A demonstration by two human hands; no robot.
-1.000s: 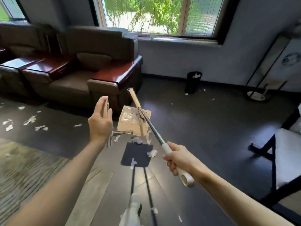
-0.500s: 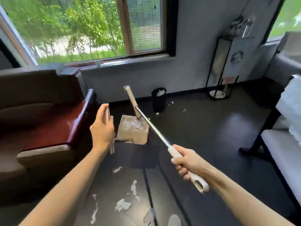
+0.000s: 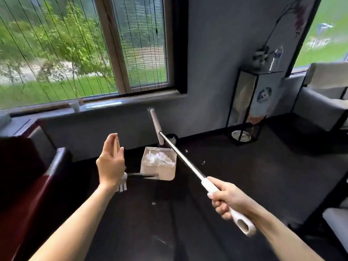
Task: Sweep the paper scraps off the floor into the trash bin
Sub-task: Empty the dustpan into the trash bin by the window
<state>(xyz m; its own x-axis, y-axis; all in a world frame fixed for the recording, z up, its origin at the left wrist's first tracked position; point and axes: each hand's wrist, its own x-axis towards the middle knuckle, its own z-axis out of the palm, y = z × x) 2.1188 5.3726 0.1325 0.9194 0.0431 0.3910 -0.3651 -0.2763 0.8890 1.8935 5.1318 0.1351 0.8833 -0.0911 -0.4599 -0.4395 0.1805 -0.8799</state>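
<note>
— Nearest on the right, the broom [image 3: 184, 161] is clenched at its white grip by the right hand [image 3: 225, 201], with its head raised well off the floor [image 3: 244, 176]. Should it be lowered?
— No; it is best kept clear of the load. Further left, the left hand [image 3: 111, 162] is seen with fingers straight, and how the dustpan [image 3: 163, 173] is carried below it cannot be told.
— And the load?
— The paper scraps [image 3: 158, 159] are piled inside the dustpan. It should be kept level until it is brought over the trash bin [image 3: 172, 137], half hidden just beyond. A few stray scraps [image 3: 203, 162] are left nearby.
</note>
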